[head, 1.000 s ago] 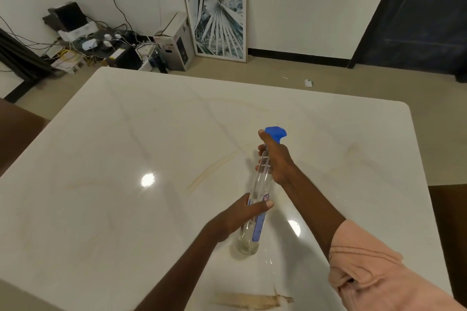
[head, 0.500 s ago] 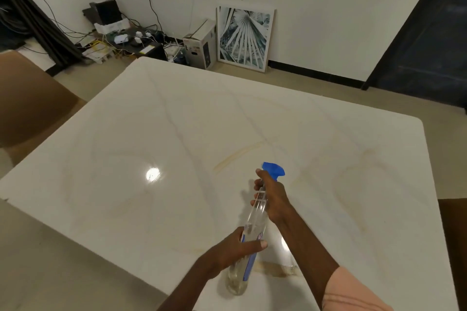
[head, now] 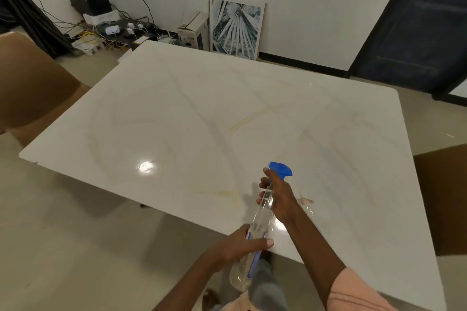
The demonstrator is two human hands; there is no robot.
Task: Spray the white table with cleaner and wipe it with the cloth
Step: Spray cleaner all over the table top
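A clear spray bottle [head: 262,212] with a blue trigger head [head: 280,169] is held tilted over the near edge of the white marble table [head: 202,113]. My right hand [head: 278,197] grips its neck just below the trigger. My left hand [head: 242,245] is wrapped around the lower body with the blue label. The nozzle points away from me over the tabletop. Yellowish streaks [head: 246,121] and a small brown smear [head: 305,201] mark the table. No cloth is in view.
A brown chair [head: 32,91] stands at the table's left and another brown chair [head: 444,197] at its right. Against the far wall are a framed picture [head: 236,26], a cardboard box [head: 193,33] and a tangle of cables and devices [head: 108,25]. Beige floor lies to the left.
The view has pulled back and to the left, so the table's near edge and the floor now show. Both hands keep the same hold on the bottle, now nearer the edge.
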